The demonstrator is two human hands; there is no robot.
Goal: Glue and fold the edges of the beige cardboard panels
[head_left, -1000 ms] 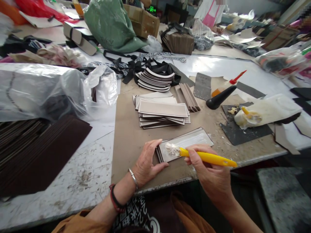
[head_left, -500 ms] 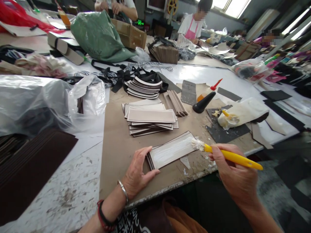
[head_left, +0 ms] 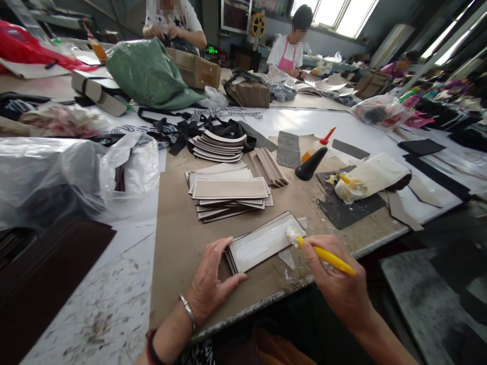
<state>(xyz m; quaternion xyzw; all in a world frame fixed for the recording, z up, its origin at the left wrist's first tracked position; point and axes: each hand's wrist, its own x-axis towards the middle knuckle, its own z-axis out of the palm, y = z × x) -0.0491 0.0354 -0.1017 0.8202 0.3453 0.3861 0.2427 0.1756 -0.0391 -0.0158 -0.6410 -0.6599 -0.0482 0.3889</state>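
Observation:
My left hand (head_left: 210, 276) lies curled against the left end of a small stack of grey rectangular cards (head_left: 262, 242), thumb and fingers pressed to its edge. The top card is wet with white glue. My right hand (head_left: 335, 281) is closed around a yellow-handled brush (head_left: 323, 255). Its glue-laden bristles touch the right end of the top card. Both rest on a brown paper work mat (head_left: 178, 238) near the table's front edge.
A bigger pile of grey cards (head_left: 228, 195) lies behind, then curved pieces (head_left: 218, 144) and black ribbons. A black cone (head_left: 311, 165), a glue bottle (head_left: 317, 144) and a glue bag (head_left: 371, 177) sit right. Plastic-wrapped stock (head_left: 57, 172) and dark boards (head_left: 41, 263) fill the left. Other people work at the far end.
The brush swept from the card's left end out to its right end, then came back a little onto the right edge. The head rose, showing more of the room. My left hand stayed put.

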